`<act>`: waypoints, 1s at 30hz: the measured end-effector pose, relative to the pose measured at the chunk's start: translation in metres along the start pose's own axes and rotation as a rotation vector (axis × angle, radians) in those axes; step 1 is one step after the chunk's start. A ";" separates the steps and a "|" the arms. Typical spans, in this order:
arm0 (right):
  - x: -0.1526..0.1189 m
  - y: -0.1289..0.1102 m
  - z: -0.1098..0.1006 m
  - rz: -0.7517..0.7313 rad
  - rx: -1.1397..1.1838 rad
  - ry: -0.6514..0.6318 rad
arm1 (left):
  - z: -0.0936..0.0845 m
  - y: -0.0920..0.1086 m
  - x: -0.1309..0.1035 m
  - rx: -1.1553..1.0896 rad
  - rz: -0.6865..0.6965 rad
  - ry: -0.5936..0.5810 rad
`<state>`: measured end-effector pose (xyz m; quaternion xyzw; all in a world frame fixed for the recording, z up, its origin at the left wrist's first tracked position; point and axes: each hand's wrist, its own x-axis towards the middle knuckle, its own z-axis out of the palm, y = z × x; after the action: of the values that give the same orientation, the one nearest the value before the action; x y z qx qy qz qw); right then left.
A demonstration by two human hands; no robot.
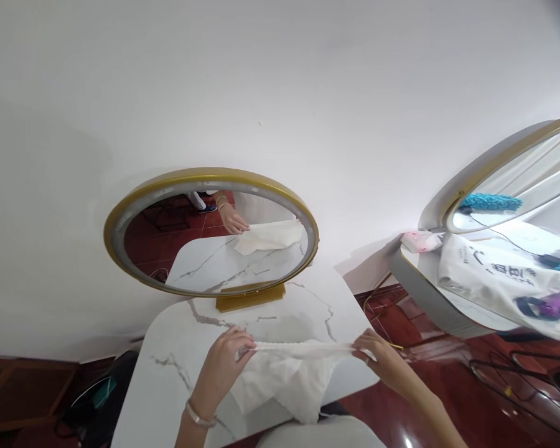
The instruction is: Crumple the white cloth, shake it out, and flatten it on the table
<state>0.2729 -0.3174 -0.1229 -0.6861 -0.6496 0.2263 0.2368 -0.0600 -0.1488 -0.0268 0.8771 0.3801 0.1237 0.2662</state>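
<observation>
Left hand (228, 358): thumb and fingers pinched together on one end of the top edge of a white cloth (289, 376). Right hand (376, 354): pinched on the other end, edge drawn straight between them. Cloth hangs in loose folds over the near part of a marbled table (168, 354). Beyond it, a gold-framed oval mirror (205, 242) on a gold base (251, 298). Right, a second table (429, 292) bears a printed white cloth bag (494, 274).

Both hands (231, 351) pinching, well apart
</observation>
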 end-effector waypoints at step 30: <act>0.120 0.069 0.040 -0.125 -0.043 0.325 | 0.161 -0.019 0.101 0.217 -0.089 0.137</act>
<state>0.3086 -0.1989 -0.1978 -0.6770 -0.6487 0.0832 0.3376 0.0644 -0.1238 -0.1692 0.8726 0.4470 0.1295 0.1485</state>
